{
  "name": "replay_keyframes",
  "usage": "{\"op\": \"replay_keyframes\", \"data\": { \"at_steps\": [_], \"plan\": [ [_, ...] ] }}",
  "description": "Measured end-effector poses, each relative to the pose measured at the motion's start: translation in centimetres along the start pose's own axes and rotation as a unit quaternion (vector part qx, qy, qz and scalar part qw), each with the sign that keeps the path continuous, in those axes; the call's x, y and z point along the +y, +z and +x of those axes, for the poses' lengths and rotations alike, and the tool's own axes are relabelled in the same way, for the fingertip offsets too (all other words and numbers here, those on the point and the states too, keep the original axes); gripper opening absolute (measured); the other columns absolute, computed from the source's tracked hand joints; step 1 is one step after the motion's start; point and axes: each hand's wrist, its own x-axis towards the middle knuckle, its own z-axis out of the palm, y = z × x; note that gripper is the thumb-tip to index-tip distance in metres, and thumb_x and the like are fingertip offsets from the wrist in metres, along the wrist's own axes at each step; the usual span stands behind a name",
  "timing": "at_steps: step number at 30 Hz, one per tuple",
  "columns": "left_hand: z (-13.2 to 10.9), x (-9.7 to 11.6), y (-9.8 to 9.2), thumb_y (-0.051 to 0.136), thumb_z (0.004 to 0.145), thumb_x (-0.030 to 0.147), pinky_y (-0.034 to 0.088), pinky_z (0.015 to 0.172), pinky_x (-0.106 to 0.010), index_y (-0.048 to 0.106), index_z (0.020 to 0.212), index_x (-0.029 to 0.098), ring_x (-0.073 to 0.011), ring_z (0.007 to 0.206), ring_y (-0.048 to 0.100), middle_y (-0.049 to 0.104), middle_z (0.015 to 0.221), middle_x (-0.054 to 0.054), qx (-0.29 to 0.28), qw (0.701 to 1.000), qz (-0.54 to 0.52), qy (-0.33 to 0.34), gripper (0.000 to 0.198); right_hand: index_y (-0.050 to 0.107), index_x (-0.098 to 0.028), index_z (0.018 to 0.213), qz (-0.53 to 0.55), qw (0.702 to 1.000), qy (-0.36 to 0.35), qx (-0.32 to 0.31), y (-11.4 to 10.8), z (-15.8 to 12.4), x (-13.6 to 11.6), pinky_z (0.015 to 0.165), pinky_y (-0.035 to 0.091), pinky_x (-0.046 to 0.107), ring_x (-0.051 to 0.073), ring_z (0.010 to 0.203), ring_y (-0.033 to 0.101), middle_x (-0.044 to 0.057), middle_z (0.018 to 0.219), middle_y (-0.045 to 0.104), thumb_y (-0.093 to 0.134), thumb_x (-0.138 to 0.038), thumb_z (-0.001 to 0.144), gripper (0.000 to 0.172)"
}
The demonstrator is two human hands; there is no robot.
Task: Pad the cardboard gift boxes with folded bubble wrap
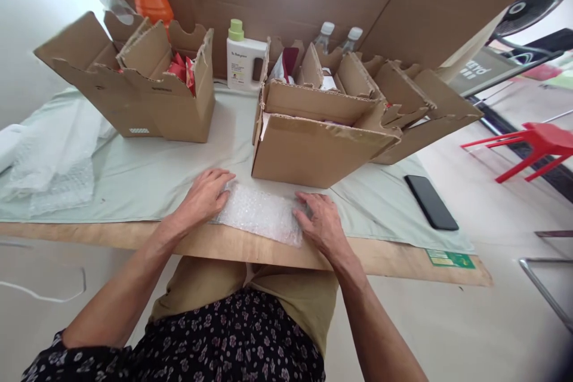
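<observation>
A flat piece of clear bubble wrap (262, 213) lies at the table's near edge, between my two hands. My left hand (206, 194) rests at its left end, fingers stretched out and thumb by the wrap. At the opposite end lies my right hand (321, 219), its fingers spread and the thumb close to the wrap's edge. Neither hand is closed around anything. Just beyond the wrap stands an open cardboard box (313, 152) with dividers and packets inside.
Another divided box (165, 110) holding red packets stands at the left, near more bubble wrap (58, 155). A white bottle with a green cap (242, 62) stands behind. A third box (425, 125) and a black phone (430, 202) are on the right.
</observation>
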Motion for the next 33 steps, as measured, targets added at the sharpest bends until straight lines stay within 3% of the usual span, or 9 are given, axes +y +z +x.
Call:
{"op": "replay_keyframes", "data": {
  "at_steps": [5,8,12,17,21,24,27,30,33],
  "plan": [
    [0.5,0.4,-0.5,0.056,0.076,0.018,0.045,0.117,-0.056,0.073,0.092,0.021,-0.0365,0.141,0.052,0.069,0.136,-0.013,-0.028,0.999,-0.017,-0.011,0.023,0.075,-0.022,0.096,0.046,0.999,-0.011,-0.004,-1.7,-1.0,-1.2,0.085,0.053,0.042,0.026,0.093,0.067,0.007,0.087,0.075,0.057,-0.029,0.093,0.019],
    [-0.4,1.8,-2.6,0.056,0.082,0.028,0.060,0.088,-0.041,0.067,0.084,0.023,-0.0268,0.103,0.071,0.076,0.107,-0.007,-0.060,0.995,-0.071,-0.040,0.013,0.074,-0.023,0.098,0.116,0.993,0.002,0.018,-3.5,-1.7,-1.8,0.083,0.055,0.037,0.023,0.089,0.068,0.004,0.087,0.074,0.058,-0.033,0.095,0.019],
    [-0.6,3.6,-4.7,0.064,0.084,0.049,0.049,0.059,-0.028,0.069,0.105,0.023,-0.0170,0.067,0.061,0.067,0.079,0.000,-0.075,0.969,-0.202,-0.122,0.033,0.075,-0.024,0.101,0.187,0.979,0.053,0.063,-4.5,-0.6,-0.9,0.082,0.056,0.035,0.020,0.082,0.068,0.002,0.086,0.074,0.063,-0.038,0.092,0.020],
    [0.6,3.3,-3.7,0.064,0.079,0.045,0.045,0.061,-0.031,0.065,0.128,0.017,-0.0183,0.064,0.057,0.059,0.071,0.003,-0.087,0.974,-0.112,-0.178,0.056,0.075,-0.022,0.095,0.125,0.985,0.065,0.096,-2.4,1.8,1.5,0.086,0.056,0.042,0.025,0.086,0.070,0.005,0.087,0.077,0.063,-0.041,0.088,0.024],
    [-0.5,2.3,-3.2,0.060,0.084,0.047,0.051,0.072,-0.037,0.061,0.138,0.015,-0.0234,0.077,0.065,0.069,0.090,-0.004,-0.049,0.979,-0.001,-0.199,0.062,0.074,-0.022,0.101,0.102,0.983,0.061,0.139,-1.9,-0.2,2.4,0.100,0.051,0.053,0.031,0.108,0.069,0.011,0.111,0.078,0.058,-0.040,0.093,0.025],
    [-1.9,2.5,-3.1,0.055,0.093,0.041,0.056,0.083,-0.041,0.064,0.133,0.016,-0.0264,0.094,0.069,0.071,0.112,-0.011,0.048,0.987,0.050,-0.146,0.049,0.073,-0.023,0.105,0.074,0.986,0.012,0.148,-2.5,-2.5,1.8,0.099,0.053,0.050,0.029,0.110,0.070,0.010,0.116,0.077,0.057,-0.035,0.099,0.021],
    [-2.7,4.2,-2.3,0.052,0.099,0.028,0.056,0.097,-0.045,0.069,0.123,0.015,-0.0289,0.112,0.067,0.071,0.119,-0.014,0.122,0.990,0.074,-0.011,0.032,0.072,-0.023,0.108,0.062,0.989,-0.067,0.114,-2.4,-2.8,-0.5,0.097,0.056,0.047,0.026,0.108,0.071,0.009,0.117,0.077,0.058,-0.027,0.101,0.016],
    [-2.9,6.3,-0.8,0.049,0.101,0.015,0.054,0.105,-0.048,0.070,0.119,0.015,-0.0303,0.124,0.063,0.071,0.127,-0.015,0.092,0.986,0.084,0.107,0.028,0.071,-0.021,0.110,0.058,0.987,-0.132,0.067,-1.0,-1.4,-3.5,0.097,0.056,0.046,0.027,0.113,0.070,0.010,0.124,0.075,0.057,-0.022,0.101,0.017],
    [-2.9,7.0,0.8,0.049,0.098,0.010,0.052,0.110,-0.054,0.068,0.124,0.011,-0.0349,0.134,0.058,0.068,0.138,-0.019,0.009,0.985,0.109,0.134,0.033,0.070,-0.017,0.123,0.020,0.985,-0.174,0.001,1.0,0.2,-5.4,0.102,0.055,0.048,0.031,0.127,0.064,0.014,0.137,0.070,0.056,-0.017,0.099,0.027]
  ]
}}
